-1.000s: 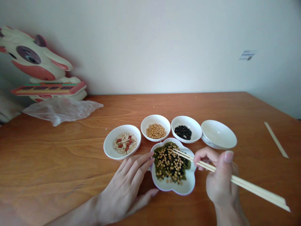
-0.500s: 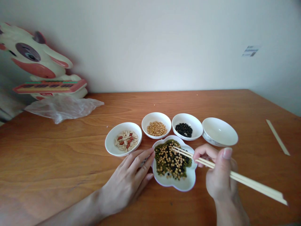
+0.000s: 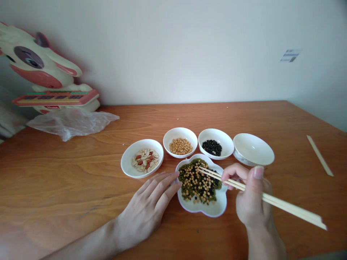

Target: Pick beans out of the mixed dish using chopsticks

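Observation:
A flower-shaped white dish [image 3: 217, 208] holds mixed green, yellow and black beans. My left hand [image 3: 149, 202] touches its left rim with the fingertips, the fingers stretched out and nothing held. Closed around a pair of wooden chopsticks [image 3: 287, 206], my right hand [image 3: 251, 195] is at the dish's right side. The chopstick tips rest among the beans near the dish's upper middle; whether a bean is between them I cannot tell. Behind stand white bowls with peanuts and pale seeds [image 3: 146, 160], yellow beans [image 3: 180, 146] and black beans [image 3: 212, 147].
An empty white bowl [image 3: 253, 150] stands at the right end of the row. Farther right lies a light wooden strip [image 3: 320, 155]. A cow-shaped toy keyboard [image 3: 56, 97] and a crumpled plastic bag [image 3: 73, 122] are at the back left, near the wall.
The fingers of my left hand have shifted slightly on the dish's left rim. The chopstick tips have stayed almost in place, and the view has tilted a little.

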### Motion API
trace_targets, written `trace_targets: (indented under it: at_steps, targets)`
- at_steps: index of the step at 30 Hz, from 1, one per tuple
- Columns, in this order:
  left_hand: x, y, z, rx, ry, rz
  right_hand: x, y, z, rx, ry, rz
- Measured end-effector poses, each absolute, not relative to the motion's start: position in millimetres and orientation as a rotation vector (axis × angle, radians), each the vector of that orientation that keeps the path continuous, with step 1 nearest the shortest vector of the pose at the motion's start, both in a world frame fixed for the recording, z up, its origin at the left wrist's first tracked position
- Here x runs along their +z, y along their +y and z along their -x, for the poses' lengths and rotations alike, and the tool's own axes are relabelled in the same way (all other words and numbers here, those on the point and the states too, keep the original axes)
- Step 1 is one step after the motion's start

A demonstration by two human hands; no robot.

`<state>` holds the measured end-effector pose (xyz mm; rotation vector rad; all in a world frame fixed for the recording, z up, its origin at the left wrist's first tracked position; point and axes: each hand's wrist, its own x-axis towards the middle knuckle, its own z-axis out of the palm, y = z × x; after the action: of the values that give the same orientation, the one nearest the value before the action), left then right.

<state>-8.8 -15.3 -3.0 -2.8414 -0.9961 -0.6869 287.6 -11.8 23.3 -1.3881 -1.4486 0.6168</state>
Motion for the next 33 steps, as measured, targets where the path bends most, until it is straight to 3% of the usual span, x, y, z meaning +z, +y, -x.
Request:
trace_targets:
  at_steps: [16,33]
  targets:
    - [3,-9,7,-0.945,-1.049,3.075,23,-12,-287,0.625,-1.436,1.389]
    - [1,-11,6,-0.873,-1.035,3.085,18,-11,-287,0.651,-1.408,1.363]
